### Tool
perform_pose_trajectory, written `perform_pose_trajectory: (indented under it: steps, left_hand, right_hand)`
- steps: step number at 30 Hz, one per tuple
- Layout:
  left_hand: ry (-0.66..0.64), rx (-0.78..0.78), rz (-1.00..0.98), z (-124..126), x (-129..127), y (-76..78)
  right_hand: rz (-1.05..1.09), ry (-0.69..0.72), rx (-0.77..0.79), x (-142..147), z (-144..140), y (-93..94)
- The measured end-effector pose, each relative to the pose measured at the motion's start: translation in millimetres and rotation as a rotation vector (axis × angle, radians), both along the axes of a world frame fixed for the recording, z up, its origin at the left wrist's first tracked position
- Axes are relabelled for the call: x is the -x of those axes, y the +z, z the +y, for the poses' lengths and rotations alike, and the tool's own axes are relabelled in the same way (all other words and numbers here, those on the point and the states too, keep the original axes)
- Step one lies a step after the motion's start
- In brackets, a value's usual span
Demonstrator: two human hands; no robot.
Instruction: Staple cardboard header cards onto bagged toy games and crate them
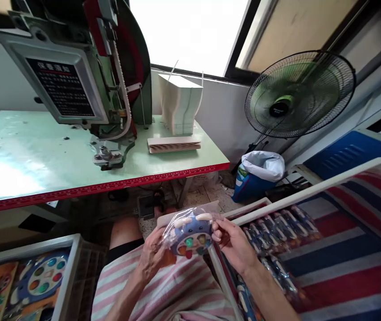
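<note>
Over my lap I hold a blue toy [190, 234] in a clear plastic bag, with a face, cream horn-like parts and several coloured round spots. My left hand [154, 250] is closed on the left side of the bag. At the bag's right edge, the thumb and fingers of my right hand [232, 240] pinch the plastic beside the toy. A pale card [215, 207] shows along the top, behind the toy; whether it is fixed to the bag I cannot tell. Part of the toy's lower left, with an orange piece, lies behind my left fingers.
A green machine [76, 84] stands on a pale green table [59, 156] with a red front edge. Card stacks [182, 102] are at its right. Crates with bagged toys flank me: left crate [66, 267], right crate [310, 191]. Beyond stand a fan [297, 96] and a sack [255, 178].
</note>
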State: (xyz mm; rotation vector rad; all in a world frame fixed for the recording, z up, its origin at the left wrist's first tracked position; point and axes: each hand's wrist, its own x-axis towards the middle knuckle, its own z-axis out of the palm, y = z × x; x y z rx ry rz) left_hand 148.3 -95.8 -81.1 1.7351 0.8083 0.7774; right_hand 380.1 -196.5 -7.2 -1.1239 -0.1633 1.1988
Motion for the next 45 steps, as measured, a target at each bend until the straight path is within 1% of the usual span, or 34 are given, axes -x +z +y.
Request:
perform_pose_trajectory:
  steps: [1, 3, 6, 8, 10, 12, 16, 18, 20, 24, 27, 29, 30, 33, 35, 38, 40, 43, 45]
  left_hand:
    - [0.025, 0.059, -0.006, 1, 4, 3.6]
    - [0.050, 0.143, -0.007, 3, 9, 9.9]
    - [0.044, 0.178, 0.014, 7, 16, 15.7]
    - [0.034, 0.207, 0.029, 8, 18, 17.2]
    - [0.022, 0.243, 0.018, 7, 18, 16.3]
    - [0.051, 0.306, -0.022, 5, 18, 11.9]
    - [0.272, 0.499, -0.127, -2, 20, -0.4]
    - [0.313, 0.531, -0.182, -3, 23, -2.0]
    - [0.350, 0.527, -0.211, -3, 26, 0.2]
    - [0.520, 0.531, -0.245, -3, 33, 5.0]
    - [0.544, 0.517, -0.290, 1, 45, 6.8]
    - [0.561, 0.487, -0.279, 3, 55, 10.5]
    - [0.585, 0.476, -0.261, 5, 60, 13.4]
    - [0.680, 0.466, -0.210, 6, 74, 22.9]
    - [0.745, 0.442, -0.220, 5, 83, 26.3]
    - [0.824, 0.388, -0.259, 5, 99, 24.2]
    - [0.819, 0.375, -0.261, 8, 115, 20.0]
    - [0.787, 0.390, -0.250, 15, 139, 13.8]
    - [0.827, 0.355, -0.245, 19, 150, 10.9]
  right_hand:
    - [-0.082, 0.043, 0.027, -2, -1, -3.5]
    - [-0.325, 0.155, 0.054, -8, -4, -6.7]
    - [-0.792, 0.308, 0.036, -16, -3, -2.4]
    - [-1.027, 0.345, 0.003, -18, 3, 2.3]
    - [-1.121, 0.305, -0.030, -15, 12, 3.1]
    - [-1.080, 0.226, -0.033, -9, 22, -2.3]
    - [-0.830, 0.063, -0.011, 6, 36, -24.5]
    - [-0.759, 0.023, -0.025, 14, 41, -33.6]
    - [-0.775, -0.005, -0.019, 21, 47, -38.0]
    - [-0.871, -0.077, 0.037, 38, 62, -36.6]
    - [-0.895, -0.018, 0.014, 49, 73, -36.6]
    - [-0.969, 0.035, -0.016, 55, 79, -40.8]
    - [-1.028, 0.038, -0.020, 58, 82, -44.3]
    - [-1.240, -0.052, 0.000, 66, 94, -57.6]
    - [-1.334, -0.093, -0.010, 75, 104, -65.5]
    - [-1.324, -0.071, -0.054, 92, 115, -72.4]
    - [-1.304, -0.014, -0.094, 105, 119, -75.1]
    - [-1.297, 0.118, -0.175, 123, 122, -79.1]
    - [-1.263, 0.132, -0.187, 132, 124, -81.2]
